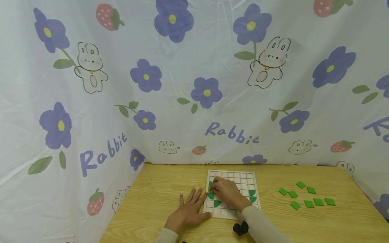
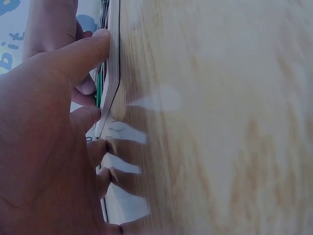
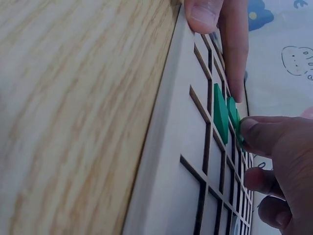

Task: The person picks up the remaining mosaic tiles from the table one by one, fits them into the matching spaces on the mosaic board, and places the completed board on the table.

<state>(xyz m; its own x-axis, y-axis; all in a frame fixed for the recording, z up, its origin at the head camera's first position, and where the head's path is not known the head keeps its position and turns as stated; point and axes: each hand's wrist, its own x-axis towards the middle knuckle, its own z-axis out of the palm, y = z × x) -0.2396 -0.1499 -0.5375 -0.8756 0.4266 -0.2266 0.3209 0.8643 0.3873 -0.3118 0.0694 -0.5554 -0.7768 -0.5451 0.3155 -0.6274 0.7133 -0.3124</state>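
A white gridded board lies on the table, with several dark green rounded pieces in its cells. My left hand rests with fingers spread at the board's left edge, its thumb by the near left corner. Over the left part of the board, my right hand pinches a small green tile between thumb and fingers, close over the grid. The hand partly hides this tile and the middle cells. In the right wrist view, a green piece sits in a cell just before it.
Several bright green square tiles lie scattered on the wooden table to the right of the board. A black heart-shaped object shows beside my right wrist. A patterned curtain hangs behind the table and along its sides.
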